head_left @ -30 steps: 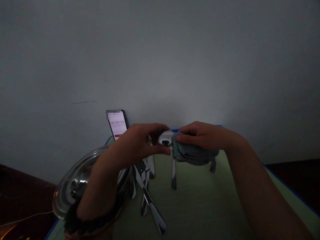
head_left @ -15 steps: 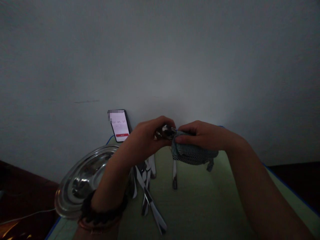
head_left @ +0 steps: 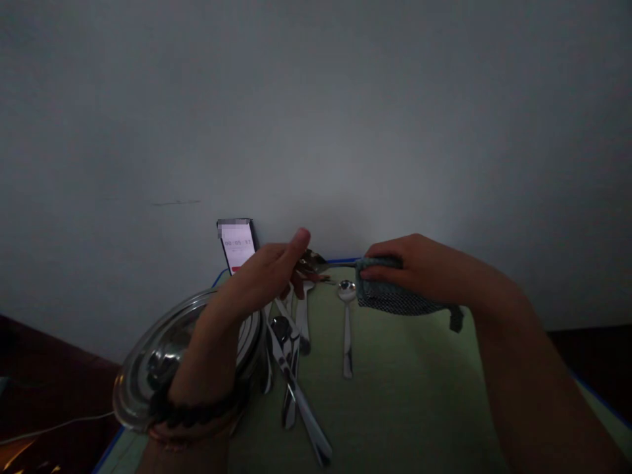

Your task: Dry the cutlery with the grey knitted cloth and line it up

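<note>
My left hand (head_left: 269,270) is closed on a small steel spoon (head_left: 311,262), held above the pile of cutlery (head_left: 289,349) on the green mat (head_left: 405,388). My right hand (head_left: 419,263) grips a checked grey cloth (head_left: 399,299) that hangs down a little to the right of the spoon. The two hands are apart. One spoon (head_left: 347,322) lies alone on the mat between the hands, bowl towards the wall.
A round steel plate (head_left: 148,368) sits at the mat's left edge, partly under my left arm. A phone (head_left: 237,243) with a lit screen leans against the grey wall (head_left: 316,118). A dark floor shows on both sides.
The hands have parted: the right hand with the cloth moved right, off the spoon. The left hand turned the spoon and shifted it left. The single spoon on the mat now shows fully.
</note>
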The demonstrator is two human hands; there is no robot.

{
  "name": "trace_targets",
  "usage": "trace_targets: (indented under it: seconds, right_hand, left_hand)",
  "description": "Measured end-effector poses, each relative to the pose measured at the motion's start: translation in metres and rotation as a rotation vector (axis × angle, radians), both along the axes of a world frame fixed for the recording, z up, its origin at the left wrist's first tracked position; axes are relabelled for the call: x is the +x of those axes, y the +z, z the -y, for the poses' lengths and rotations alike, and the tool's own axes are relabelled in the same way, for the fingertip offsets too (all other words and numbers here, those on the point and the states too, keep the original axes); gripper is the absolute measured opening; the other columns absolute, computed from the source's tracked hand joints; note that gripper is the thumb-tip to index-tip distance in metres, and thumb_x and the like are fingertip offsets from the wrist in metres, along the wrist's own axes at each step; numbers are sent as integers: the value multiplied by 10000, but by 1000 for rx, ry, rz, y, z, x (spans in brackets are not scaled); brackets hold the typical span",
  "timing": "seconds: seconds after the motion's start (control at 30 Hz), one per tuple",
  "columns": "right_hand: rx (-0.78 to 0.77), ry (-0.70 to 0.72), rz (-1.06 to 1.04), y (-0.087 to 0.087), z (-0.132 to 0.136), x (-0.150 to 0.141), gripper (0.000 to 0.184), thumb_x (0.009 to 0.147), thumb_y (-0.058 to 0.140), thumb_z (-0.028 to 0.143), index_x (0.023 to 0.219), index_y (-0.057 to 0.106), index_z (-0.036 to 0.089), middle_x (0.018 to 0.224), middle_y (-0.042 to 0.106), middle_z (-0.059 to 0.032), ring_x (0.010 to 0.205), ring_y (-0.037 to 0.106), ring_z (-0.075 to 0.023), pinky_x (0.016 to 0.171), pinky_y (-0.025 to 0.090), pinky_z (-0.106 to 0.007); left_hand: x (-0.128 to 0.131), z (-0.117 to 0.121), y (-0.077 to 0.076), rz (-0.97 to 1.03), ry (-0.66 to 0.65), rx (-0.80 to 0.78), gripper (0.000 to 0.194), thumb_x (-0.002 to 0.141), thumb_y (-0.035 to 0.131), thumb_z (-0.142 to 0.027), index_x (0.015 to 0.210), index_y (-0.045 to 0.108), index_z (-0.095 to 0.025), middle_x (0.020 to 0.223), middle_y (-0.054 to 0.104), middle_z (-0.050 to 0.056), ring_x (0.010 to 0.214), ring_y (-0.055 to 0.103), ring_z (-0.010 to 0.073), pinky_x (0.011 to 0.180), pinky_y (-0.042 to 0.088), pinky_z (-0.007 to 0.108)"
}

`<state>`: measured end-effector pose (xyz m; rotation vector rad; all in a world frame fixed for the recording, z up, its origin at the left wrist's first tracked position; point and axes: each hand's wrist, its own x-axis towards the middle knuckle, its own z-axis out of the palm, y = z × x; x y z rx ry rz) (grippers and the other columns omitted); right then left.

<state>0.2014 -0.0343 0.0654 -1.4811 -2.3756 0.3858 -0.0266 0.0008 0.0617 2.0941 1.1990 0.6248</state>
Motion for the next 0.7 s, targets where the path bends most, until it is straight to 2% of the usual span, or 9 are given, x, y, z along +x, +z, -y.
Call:
trace_targets:
  seconds: [0.07,0.13,0.2,0.27,0.33,0.47,0.53,0.7]
  right_hand:
    - [2,-11,25,2,4,-3,357,859,432,496,858,656,217,753,640,-38,632,555,-160,568,374,-280]
    - [-32,2,30,3,5,-4,370,846,443,524,869,666,229,743,645,-33,629,559,-162,564,376,-281]
    - [-82,27,11,3,4,-5,386,831,458,547,903,673,235,785,660,-35,670,579,-173,582,392,-282]
    - [-135,60,-13,3,2,-4,394,825,468,549,927,675,229,845,673,-40,722,596,-185,606,409,-283]
    - [-176,96,-42,1,0,-2,384,832,470,527,938,675,219,876,681,-39,747,608,-189,622,422,-280]
    - [-207,159,-74,0,0,-3,369,861,453,474,978,669,199,882,689,-34,762,622,-179,637,427,-265]
    - [-209,188,-62,0,0,-7,374,871,441,466,976,666,186,866,688,-36,748,620,-172,626,420,-257]
    - [-166,237,-82,-5,-3,-16,408,896,403,465,961,658,153,822,685,-42,718,609,-156,616,401,-248]
  left_hand:
    - [-1,0,-1,-23,2,-62,690,883,223,-605,641,675,-144,454,577,30,393,490,107,401,382,206]
    - [-5,-1,-1,-67,-79,-120,618,878,305,-581,649,684,-150,456,560,12,416,493,108,429,388,207]
    - [-10,-2,-1,-105,-177,-127,495,866,399,-533,756,705,-160,557,610,10,498,535,116,493,416,212]
    - [-14,-1,0,-118,-243,-106,348,833,507,-469,933,693,-192,744,675,15,653,594,135,586,444,217]
    - [-15,-1,2,-141,-252,-86,344,780,602,-420,1054,643,-217,870,682,11,753,608,150,637,452,222]
    - [-7,3,3,-189,-210,26,396,688,707,-407,1006,601,-197,804,639,-16,678,575,138,578,430,212]
    - [0,6,2,-174,-220,108,396,666,729,-402,969,580,-196,809,627,-24,706,576,140,597,428,213]
    - [16,15,1,-233,-244,250,300,717,664,-241,975,520,-191,813,630,-15,662,578,131,586,402,219]
